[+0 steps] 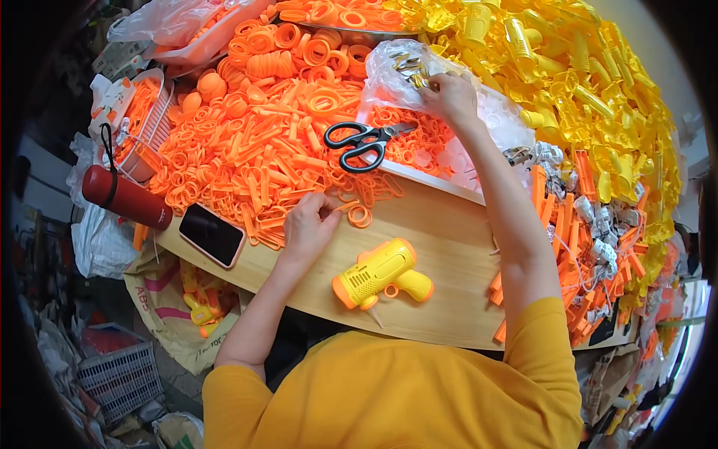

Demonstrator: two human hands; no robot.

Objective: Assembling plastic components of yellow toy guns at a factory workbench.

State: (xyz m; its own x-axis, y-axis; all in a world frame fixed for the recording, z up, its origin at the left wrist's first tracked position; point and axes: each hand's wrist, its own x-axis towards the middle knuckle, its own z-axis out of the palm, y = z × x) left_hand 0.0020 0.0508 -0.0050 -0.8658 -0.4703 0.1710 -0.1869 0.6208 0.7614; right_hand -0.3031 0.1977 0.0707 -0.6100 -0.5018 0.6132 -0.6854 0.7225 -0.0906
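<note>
My left hand point(310, 223) rests at the edge of the orange heap, its fingers pinched on a small orange plastic part with a ring end point(360, 217). At the back, my right hand point(453, 96) reaches over a clear plastic bag point(387, 78) of small shiny metal pieces point(408, 69). Its fingers are closed, and whatever they grip is too small to make out. A yellow and orange toy gun point(378, 271) lies on its side on the wooden table point(449, 247), in front of me and touched by neither hand.
Black-handled scissors point(359, 144) lie across a white tray's rim point(434, 179). Orange parts point(247, 150) and yellow parts point(591, 82) are piled high behind. Orange pieces with wired white components point(602, 254) crowd the right. A phone point(212, 234) and red flask point(127, 196) are left.
</note>
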